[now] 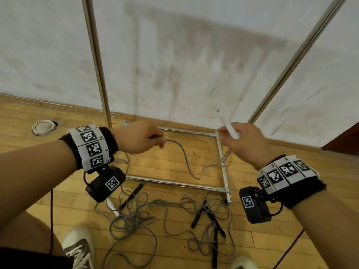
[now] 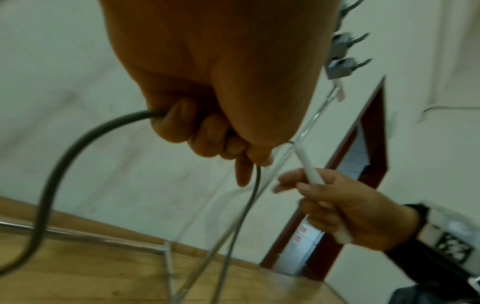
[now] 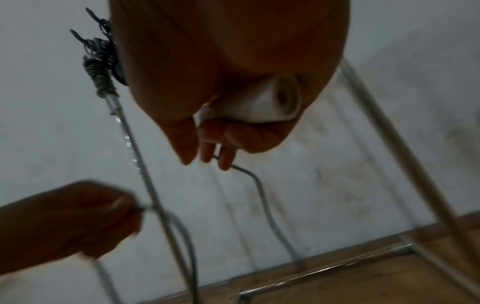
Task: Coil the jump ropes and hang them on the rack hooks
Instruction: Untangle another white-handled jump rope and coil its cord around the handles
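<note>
"What is the left hand [image 1: 138, 137] doing?"

"It is curled tight around a grey rope [image 1: 183, 158]. The rope hangs down in a loop to the floor [image 1: 252, 239]."

"And the right hand [image 1: 243, 143]?"

"It grips the rope's white handle [image 1: 230, 128]."

"Where are the other ropes?"

"In a messy pile [image 1: 147, 216] with black handles [image 1: 196, 217], on the floor by the rack [image 1: 174, 183]."

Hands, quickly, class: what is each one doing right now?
Left hand: fingers curled round the grey rope, gripping it.
Right hand: fingers curled round the white handle, holding it.
</note>
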